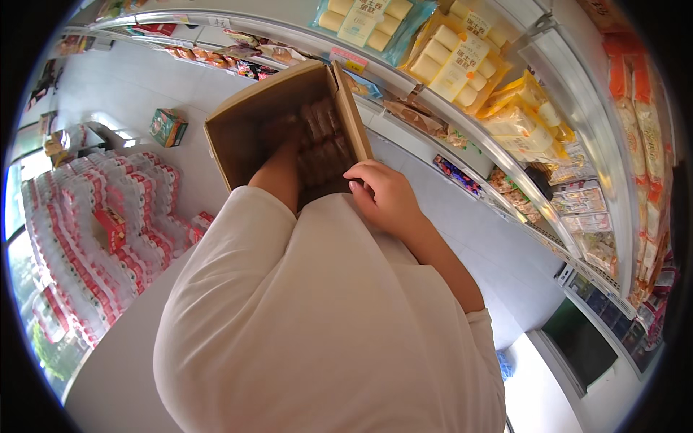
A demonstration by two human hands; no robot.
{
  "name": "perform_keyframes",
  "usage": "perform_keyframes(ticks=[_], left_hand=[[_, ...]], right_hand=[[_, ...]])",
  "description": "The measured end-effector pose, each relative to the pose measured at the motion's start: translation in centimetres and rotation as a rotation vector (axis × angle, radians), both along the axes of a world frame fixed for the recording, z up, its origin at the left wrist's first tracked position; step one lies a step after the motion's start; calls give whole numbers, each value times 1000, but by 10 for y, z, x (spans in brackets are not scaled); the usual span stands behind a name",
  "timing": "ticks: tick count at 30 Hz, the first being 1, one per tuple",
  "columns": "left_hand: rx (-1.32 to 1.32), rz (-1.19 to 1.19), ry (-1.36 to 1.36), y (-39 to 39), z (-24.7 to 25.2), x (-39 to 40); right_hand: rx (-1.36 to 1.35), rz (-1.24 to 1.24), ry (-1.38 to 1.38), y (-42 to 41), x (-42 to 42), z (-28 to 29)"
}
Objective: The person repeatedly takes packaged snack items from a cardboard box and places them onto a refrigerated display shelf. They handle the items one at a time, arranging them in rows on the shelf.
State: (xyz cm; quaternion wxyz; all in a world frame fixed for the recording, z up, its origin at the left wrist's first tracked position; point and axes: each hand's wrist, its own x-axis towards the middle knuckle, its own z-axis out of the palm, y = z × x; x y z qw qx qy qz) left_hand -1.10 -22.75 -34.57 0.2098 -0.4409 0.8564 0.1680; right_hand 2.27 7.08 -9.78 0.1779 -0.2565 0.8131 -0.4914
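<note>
An opened cardboard box stands in front of me, tilted in the view. Wrapped brown packets lie in rows inside it, along its right part. My left hand reaches deep into the box and is dim in its shadow, beside the packets; whether its fingers grip one cannot be told. At the box's near right edge is my right hand, with bent fingers near the rim and no item visible in it. Whether it touches the cardboard is unclear.
Curved shelving at the right holds packaged Swiss roll cakes and other bagged snacks. Shrink-wrapped bottle packs are stacked at the left, with a red box on them. A green box rests on the tiled floor.
</note>
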Motion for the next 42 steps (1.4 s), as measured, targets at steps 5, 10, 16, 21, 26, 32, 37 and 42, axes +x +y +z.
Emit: perform_keyframes(ticks=[5,10,16,21,26,32,37,42], left_hand=[[-12,119,9,-18,-1,7],[-71,259,68,1,4,9],[-132,399,163,37,39,17],[-36,414,323,43,70,21],[-38,444,255,33,60,22],[-17,218,118,16,15,25],[69,-242,54,16,-6,9],[-9,-194,-30,-11,-44,19]], right_hand=[[-50,47,-111,2,-4,1],[-36,-246,399,3,-17,-11],[358,-156,-82,-2,-20,-35],[431,-25,-120,1,-22,-36],[418,-17,-171,0,-19,-35],[431,26,-119,-6,-22,-30],[414,26,-145,-3,-20,-29],[379,58,-185,-1,-15,-23]])
